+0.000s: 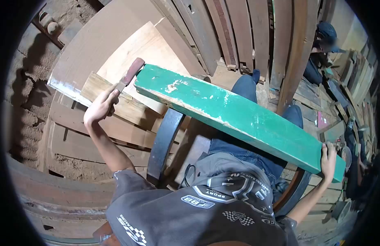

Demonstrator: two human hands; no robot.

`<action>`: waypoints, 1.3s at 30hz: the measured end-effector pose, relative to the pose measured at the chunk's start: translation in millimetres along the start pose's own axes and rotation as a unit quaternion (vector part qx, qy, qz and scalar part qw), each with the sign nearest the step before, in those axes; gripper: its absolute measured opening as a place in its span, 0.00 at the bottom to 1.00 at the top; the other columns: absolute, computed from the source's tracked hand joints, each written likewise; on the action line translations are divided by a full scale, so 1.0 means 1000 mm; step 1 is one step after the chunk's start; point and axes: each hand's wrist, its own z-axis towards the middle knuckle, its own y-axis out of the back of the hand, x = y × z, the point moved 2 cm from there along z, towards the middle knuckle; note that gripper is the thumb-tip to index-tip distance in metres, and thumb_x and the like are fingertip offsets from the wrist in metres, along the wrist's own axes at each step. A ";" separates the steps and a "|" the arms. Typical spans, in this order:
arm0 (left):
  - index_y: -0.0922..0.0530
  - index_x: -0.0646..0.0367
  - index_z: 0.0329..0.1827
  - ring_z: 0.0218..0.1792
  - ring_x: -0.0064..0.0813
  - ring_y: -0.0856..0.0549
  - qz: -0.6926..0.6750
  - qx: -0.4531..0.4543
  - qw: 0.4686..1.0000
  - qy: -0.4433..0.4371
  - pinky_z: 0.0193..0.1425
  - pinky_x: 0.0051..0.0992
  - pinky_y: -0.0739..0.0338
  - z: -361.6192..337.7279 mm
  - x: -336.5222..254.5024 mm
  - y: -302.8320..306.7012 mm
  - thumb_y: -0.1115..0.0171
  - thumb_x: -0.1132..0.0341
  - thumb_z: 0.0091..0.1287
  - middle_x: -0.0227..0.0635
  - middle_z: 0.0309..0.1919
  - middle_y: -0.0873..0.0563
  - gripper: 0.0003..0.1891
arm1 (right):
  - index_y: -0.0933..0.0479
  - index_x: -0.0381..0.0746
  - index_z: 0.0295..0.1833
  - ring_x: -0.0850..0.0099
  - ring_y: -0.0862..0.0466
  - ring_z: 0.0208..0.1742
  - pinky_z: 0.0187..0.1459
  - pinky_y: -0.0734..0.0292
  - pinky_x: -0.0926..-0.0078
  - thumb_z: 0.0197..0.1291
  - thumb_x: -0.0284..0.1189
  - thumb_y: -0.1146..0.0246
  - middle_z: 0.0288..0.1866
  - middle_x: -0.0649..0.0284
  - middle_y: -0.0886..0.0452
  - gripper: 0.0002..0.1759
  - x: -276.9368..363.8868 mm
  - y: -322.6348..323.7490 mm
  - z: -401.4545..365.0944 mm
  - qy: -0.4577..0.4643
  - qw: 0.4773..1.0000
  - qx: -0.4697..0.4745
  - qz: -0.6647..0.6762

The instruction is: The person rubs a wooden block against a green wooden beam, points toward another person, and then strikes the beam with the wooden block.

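Note:
Across my lap lies a long green painted wooden beam [235,112], its paint chipped in patches and worn along the near edge. My left hand [103,102] is closed around the metal part of a tool with a reddish-brown handle [132,70]. The handle's end points up and right, beside the beam's left end. My right hand [328,160] grips the beam near its right end, with the fingers over the top face. A dark curved piece [163,143] stands under the left part of the beam.
Wooden boards [231,33] stand along the far side. Light plywood [136,53] and planks lie at the left beside a rough earthen wall [30,90]. Another person [317,69] sits at the upper right, near stacked wood [358,74]. Someone's dark clothing shows at the far right.

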 end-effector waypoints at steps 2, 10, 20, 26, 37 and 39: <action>0.35 0.57 0.75 0.19 0.15 0.26 0.007 0.004 1.000 -0.005 0.19 0.19 0.32 0.009 0.007 0.004 0.51 0.50 0.79 0.29 0.31 0.24 0.28 | 0.26 0.30 0.48 0.46 0.25 0.51 0.55 0.32 0.55 0.74 0.37 0.47 0.45 0.45 0.23 0.18 -0.001 0.002 0.002 -0.007 1.000 0.016 0.009; 0.30 0.51 0.71 0.23 0.16 0.26 0.037 0.025 0.999 0.008 0.23 0.19 0.31 0.054 -0.014 0.000 0.50 0.48 0.78 0.27 0.33 0.24 0.25 | 0.27 0.29 0.46 0.45 0.25 0.48 0.52 0.32 0.54 0.74 0.35 0.47 0.44 0.43 0.24 0.17 -0.001 0.000 -0.003 0.007 1.000 -0.008 0.014; 0.34 0.56 0.75 0.23 0.15 0.27 0.044 0.015 0.999 -0.003 0.23 0.19 0.30 0.049 -0.020 -0.012 0.52 0.50 0.79 0.31 0.33 0.24 0.27 | 0.32 0.29 0.39 0.43 0.28 0.40 0.44 0.34 0.52 0.73 0.34 0.47 0.36 0.41 0.28 0.16 0.015 0.008 0.004 0.016 0.998 0.020 0.060; 0.34 0.67 0.72 0.43 0.61 0.16 0.259 -0.057 0.941 -0.209 0.51 0.47 0.22 0.021 -0.052 -0.056 0.51 0.57 0.78 0.58 0.49 0.16 0.26 | 0.31 0.29 0.40 0.42 0.28 0.41 0.45 0.34 0.51 0.73 0.35 0.47 0.38 0.40 0.27 0.17 0.012 0.006 0.002 0.039 0.999 -0.017 0.026; 0.27 0.68 0.56 0.35 0.62 0.16 0.342 -0.203 0.883 -0.251 0.40 0.52 0.21 0.033 -0.082 -0.085 0.52 0.61 0.76 0.60 0.32 0.16 0.17 | 0.29 0.28 0.43 0.42 0.27 0.44 0.47 0.33 0.51 0.72 0.36 0.45 0.40 0.41 0.25 0.18 0.013 0.011 0.002 0.001 0.999 0.026 0.031; 0.27 0.68 0.51 0.34 0.62 0.16 0.366 -0.169 0.899 -0.169 0.39 0.53 0.21 0.036 -0.091 -0.088 0.52 0.62 0.75 0.60 0.30 0.16 0.15 | 0.29 0.28 0.43 0.42 0.27 0.43 0.47 0.33 0.52 0.72 0.36 0.46 0.40 0.41 0.25 0.18 0.012 0.009 0.003 -0.015 0.998 0.044 0.041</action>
